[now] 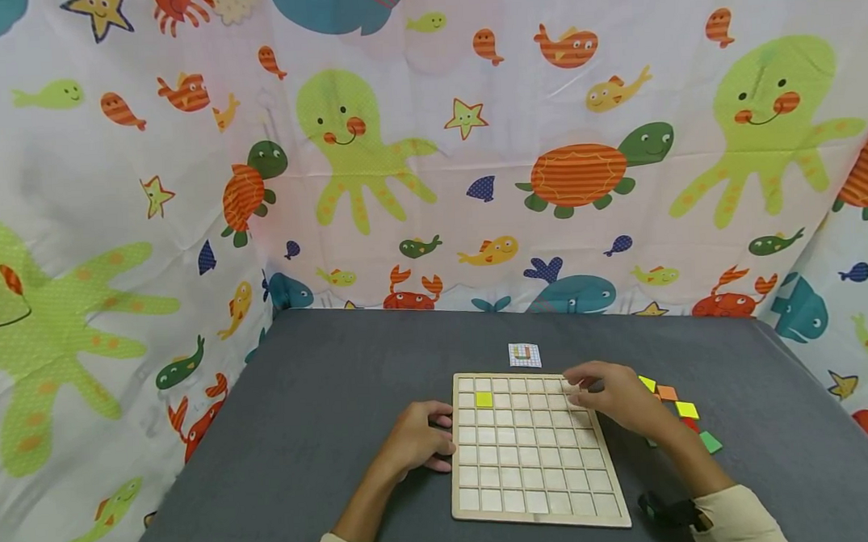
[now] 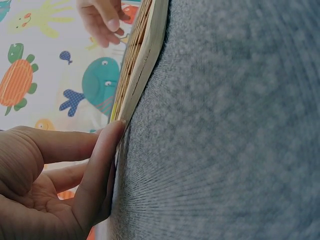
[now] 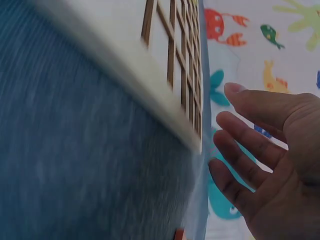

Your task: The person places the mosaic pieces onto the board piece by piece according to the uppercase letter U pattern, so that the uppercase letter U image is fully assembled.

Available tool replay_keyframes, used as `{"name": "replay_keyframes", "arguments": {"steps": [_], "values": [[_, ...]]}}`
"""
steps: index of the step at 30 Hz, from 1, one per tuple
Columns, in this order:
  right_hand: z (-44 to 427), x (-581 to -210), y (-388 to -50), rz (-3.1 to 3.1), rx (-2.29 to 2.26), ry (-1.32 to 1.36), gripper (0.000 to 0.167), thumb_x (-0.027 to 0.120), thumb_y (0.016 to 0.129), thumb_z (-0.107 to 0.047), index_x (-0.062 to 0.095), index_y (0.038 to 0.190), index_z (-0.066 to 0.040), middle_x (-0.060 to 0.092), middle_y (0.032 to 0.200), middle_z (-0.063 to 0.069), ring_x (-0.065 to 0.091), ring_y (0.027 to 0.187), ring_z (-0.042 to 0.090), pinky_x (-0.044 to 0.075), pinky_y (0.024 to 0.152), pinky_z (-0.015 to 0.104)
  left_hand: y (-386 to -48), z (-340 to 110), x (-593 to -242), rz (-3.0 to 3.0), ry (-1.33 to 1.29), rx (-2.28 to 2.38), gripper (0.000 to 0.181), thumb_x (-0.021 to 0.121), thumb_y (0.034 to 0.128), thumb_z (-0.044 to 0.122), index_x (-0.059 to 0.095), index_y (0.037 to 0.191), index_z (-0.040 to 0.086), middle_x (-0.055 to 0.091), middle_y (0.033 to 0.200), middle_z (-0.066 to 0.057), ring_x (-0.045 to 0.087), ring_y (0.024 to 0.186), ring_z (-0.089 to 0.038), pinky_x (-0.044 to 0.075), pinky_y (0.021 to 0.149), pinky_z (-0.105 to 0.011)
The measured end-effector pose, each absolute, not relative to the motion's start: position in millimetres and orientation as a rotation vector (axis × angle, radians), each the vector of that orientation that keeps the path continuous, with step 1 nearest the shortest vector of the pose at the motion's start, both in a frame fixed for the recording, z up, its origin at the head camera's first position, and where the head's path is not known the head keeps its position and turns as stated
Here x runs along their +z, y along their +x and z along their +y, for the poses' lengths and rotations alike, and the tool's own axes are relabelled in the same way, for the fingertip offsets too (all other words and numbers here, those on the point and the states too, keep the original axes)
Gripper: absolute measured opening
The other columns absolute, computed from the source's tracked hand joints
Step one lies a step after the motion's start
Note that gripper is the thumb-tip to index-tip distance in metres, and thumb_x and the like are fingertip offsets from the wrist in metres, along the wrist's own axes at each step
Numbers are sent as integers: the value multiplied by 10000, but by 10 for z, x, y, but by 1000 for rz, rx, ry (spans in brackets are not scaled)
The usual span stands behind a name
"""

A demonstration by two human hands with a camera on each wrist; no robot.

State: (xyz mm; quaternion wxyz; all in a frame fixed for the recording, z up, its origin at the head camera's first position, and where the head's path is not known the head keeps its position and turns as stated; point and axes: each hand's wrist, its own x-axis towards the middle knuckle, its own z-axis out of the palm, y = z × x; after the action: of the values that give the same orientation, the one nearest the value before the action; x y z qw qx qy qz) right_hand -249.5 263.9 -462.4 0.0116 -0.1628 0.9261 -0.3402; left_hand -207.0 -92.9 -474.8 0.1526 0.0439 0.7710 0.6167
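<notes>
Left hand (image 1: pixel 415 440), grip apart, touched board (image 1: pixel 539 519); right hand (image 1: pixel 617 394), apart, empty, lower right of frame: low brush risked skewing board.

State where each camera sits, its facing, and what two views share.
Head: on the head, facing forward and down at the wooden board; left grip, right grip and both forearms show.
Left wrist: on that wrist, facing along the gray table at the board's edge; both grips show.
Right wrist: on that wrist, facing a board corner; only the right grip shows.
Both wrist views show the board and right grip.
</notes>
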Motion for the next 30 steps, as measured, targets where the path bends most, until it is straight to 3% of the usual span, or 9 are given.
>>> {"name": "replay_keyframes", "arguments": {"steps": [9,17,30], "values": [[2993,-4683,-2493,3002,-1016,-406,399,806,957,-213,726,1310,-46,711,1272,156,656,1162,370,596,906,556,-2062,-933,-4751,2210,139,1773,616,729,811,-173,606,1406,-72,607,1194,-194,691,902,-235,675,598,-406],[3260,-4723,-2520,3057,-965,-363,445,808,955,-231,706,1331,-15,667,1343,249,609,1227,470,508,989,704,-2077,-930,-4765,2204,129,1776,620,732,810,-171,606,1408,-66,602,1204,-201,679,906,-242,674,596,-412],[3511,-4748,-2546,3073,-914,-286,527,835,930,-211,661,1349,57,598,1366,361,617,1214,546,531,957,713,-2078,-934,-4768,2217,140,1774,616,736,803,-165,615,1399,-65,605,1188,-193,671,903,-225,672,587,-401]]}}
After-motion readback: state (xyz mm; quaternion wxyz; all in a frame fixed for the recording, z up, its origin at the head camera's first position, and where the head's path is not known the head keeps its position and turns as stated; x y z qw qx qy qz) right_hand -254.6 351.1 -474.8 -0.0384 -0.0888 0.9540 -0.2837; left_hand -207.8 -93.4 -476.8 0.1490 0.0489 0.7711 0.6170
